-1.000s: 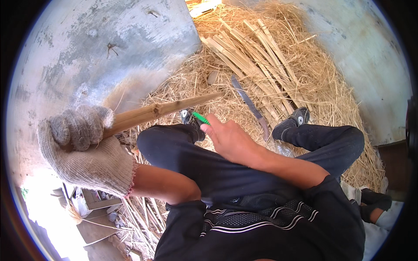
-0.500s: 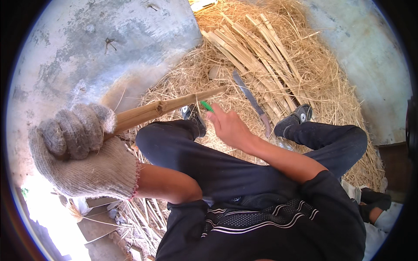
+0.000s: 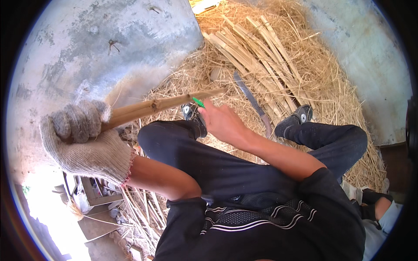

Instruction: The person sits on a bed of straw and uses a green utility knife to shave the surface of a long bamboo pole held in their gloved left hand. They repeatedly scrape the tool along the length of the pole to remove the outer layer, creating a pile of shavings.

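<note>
Black shirt (image 3: 261, 230): filled the lower edge, white lines and a mesh pattern across it.
Left hand (image 3: 85, 139): wore a pale knitted glove; its fingers were curled tightly round the thick end of a wooden stick (image 3: 161, 104).
Wooden stick: ran from the glove up to the right, above the knee and the straw (image 3: 335, 91), narrowing to a tapered tip.
Right hand (image 3: 224, 126): was bare and closed round a small green tool (image 3: 198, 102), only one end of it showing.
Green tool: sat just beside the stick's underside; whether they touched could not be told.
Dark trousers (image 3: 217, 178): covered both legs, bent with the knees spread.
Shoes (image 3: 296, 121): were dark and rested on the straw.
Long knife (image 3: 249, 95): lay on the straw between the shoes and beyond them, handle toward the person.
Split strips (image 3: 257, 56): lay in a loose bundle beyond the right shoe.
Grey wall (image 3: 139, 39): stood at the upper left, blotched.
</note>
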### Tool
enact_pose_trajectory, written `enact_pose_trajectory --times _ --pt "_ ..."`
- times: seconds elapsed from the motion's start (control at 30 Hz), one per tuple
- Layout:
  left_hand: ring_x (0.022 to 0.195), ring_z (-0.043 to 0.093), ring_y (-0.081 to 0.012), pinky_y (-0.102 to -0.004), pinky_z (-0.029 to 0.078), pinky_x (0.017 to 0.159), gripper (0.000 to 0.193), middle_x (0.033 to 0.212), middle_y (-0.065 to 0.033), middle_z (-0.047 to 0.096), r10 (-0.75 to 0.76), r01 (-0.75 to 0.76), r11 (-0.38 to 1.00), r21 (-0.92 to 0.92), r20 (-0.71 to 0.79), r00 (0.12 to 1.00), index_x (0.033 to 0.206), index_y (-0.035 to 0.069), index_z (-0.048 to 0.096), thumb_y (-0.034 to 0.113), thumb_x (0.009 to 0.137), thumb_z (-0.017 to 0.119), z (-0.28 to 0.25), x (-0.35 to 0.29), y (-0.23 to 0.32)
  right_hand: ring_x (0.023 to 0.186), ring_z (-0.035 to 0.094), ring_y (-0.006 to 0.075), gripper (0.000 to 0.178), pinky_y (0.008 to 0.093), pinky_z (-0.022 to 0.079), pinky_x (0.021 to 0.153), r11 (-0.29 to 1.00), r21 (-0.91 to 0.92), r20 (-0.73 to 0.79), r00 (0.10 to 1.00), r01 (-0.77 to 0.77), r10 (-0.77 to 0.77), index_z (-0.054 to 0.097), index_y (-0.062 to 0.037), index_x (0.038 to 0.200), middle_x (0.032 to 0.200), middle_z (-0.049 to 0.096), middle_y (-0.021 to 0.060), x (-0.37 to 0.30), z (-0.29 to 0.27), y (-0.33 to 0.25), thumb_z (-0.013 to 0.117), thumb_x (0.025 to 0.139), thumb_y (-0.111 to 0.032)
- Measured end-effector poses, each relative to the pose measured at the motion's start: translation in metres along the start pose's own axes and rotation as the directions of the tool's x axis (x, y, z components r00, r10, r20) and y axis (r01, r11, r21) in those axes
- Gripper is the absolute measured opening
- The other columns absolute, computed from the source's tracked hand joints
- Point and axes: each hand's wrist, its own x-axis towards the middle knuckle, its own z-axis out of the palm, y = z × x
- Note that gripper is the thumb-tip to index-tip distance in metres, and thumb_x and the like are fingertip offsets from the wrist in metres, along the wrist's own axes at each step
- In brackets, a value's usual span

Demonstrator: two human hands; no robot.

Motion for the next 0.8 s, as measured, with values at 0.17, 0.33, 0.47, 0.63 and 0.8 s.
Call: enact_pose_trajectory --times 0.17,0.33,0.47,0.63,0.8 --pt "0.041 0.019 -0.0080 -0.0276 0.023 0.040 0.042 0.049 0.0056 0.022 -0.022 0.021 1.000 -0.022 -0.046 0.999 0.056 0.019 0.027 0.019 0.093 0.045 0.002 -0.004 0.000 0.054 0.060 0.0404 0.028 0.0526 0.044 0.048 0.997 -0.072 0.035 0.999 0.001 0.002 0.051 -0.0005 0.107 0.057 0.057 0.0236 -0.005 0.011 0.017 0.044 0.100 -0.027" --pt "0.040 0.019 -0.0080 -0.0268 0.023 0.038 0.041 0.047 0.0056 0.021 -0.011 0.013 0.999 -0.031 0.071 0.997 0.055 0.020 0.027 0.018 0.093 0.044 -0.010 0.002 0.000 0.066 0.064 0.0404 0.032 0.0534 0.049 0.061 0.950 -0.195 0.250 0.924 -0.245 0.290 0.051 0.0028 0.108 0.068 0.061 0.0242 -0.023 0.016 0.071 0.042 0.101 -0.026" --pt "0.039 0.018 -0.0080 -0.0258 0.023 0.037 0.042 0.046 0.0053 0.023 -0.014 0.017 0.999 -0.043 0.063 0.998 0.054 0.020 0.028 0.019 0.093 0.041 -0.001 -0.005 0.000 0.061 0.061 0.0446 0.032 0.0559 0.046 0.058 0.970 -0.181 0.195 0.960 -0.165 0.200 0.051 0.0015 0.106 0.063 0.059 0.0258 -0.031 0.002 0.030 0.041 0.101 -0.028" --pt "0.040 0.020 -0.0083 -0.0262 0.023 0.038 0.042 0.047 0.0050 0.024 -0.001 0.014 0.998 -0.069 0.186 0.983 0.055 0.020 0.027 0.019 0.094 0.041 -0.015 0.003 0.000 0.061 0.059 0.0472 0.030 0.0548 0.046 0.056 0.958 -0.276 0.158 0.979 -0.080 0.127 0.049 0.0010 0.100 0.063 0.059 0.0252 -0.029 -0.050 0.005 0.043 0.101 -0.029" --pt "0.040 0.020 -0.0084 -0.0267 0.024 0.039 0.042 0.048 0.0051 0.024 0.032 -0.030 0.998 0.052 -0.027 0.999 0.056 0.020 0.027 0.020 0.095 0.041 -0.002 -0.005 0.002 0.058 0.061 0.0425 0.030 0.0517 0.050 0.053 0.989 -0.145 0.163 0.987 0.019 0.005 0.048 0.0028 0.100 0.058 0.058 0.0212 -0.024 -0.061 -0.043 0.045 0.100 -0.027"
